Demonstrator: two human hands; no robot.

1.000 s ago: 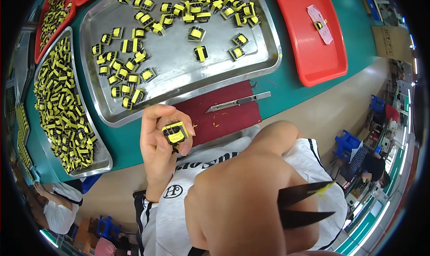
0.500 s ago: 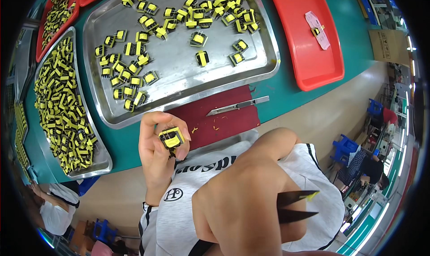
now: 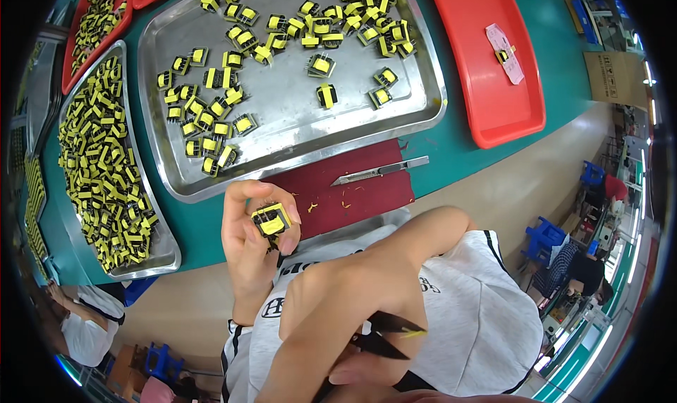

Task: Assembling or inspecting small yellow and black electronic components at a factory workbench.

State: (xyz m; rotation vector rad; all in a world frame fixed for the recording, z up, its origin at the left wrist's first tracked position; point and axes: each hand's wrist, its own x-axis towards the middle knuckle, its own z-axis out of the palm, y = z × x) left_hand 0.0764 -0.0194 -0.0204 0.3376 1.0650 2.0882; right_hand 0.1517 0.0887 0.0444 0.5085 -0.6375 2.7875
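Observation:
My left hand (image 3: 247, 241) is raised in front of the table edge, its fingers closed round a small yellow-taped transformer (image 3: 271, 220). Closer to me, my right hand (image 3: 338, 294) is wrapped round a pair of dark, pointed scissors (image 3: 384, 336). The scissors' blades are parted and point to the right, away from the transformer, and a thin yellow scrap (image 3: 412, 333) clings to the upper blade. My right fingers are partly hidden behind the back of the hand. Beyond my hands, a utility knife (image 3: 384, 169) lies on a maroon cloth (image 3: 381, 197) dotted with yellow scraps.
A large metal tray (image 3: 282, 131) of scattered transformers stands on the green table (image 3: 564, 75). At left is a narrower metal tray (image 3: 166, 251) heaped with them. A red tray (image 3: 483, 103) at right holds a pink slip (image 3: 495, 42) with one transformer. Other people sit at far benches.
My right hand and the scissors have shifted left and the blades have turned to slope downward. My left hand still holds the transformer. The whole view has shifted slightly.

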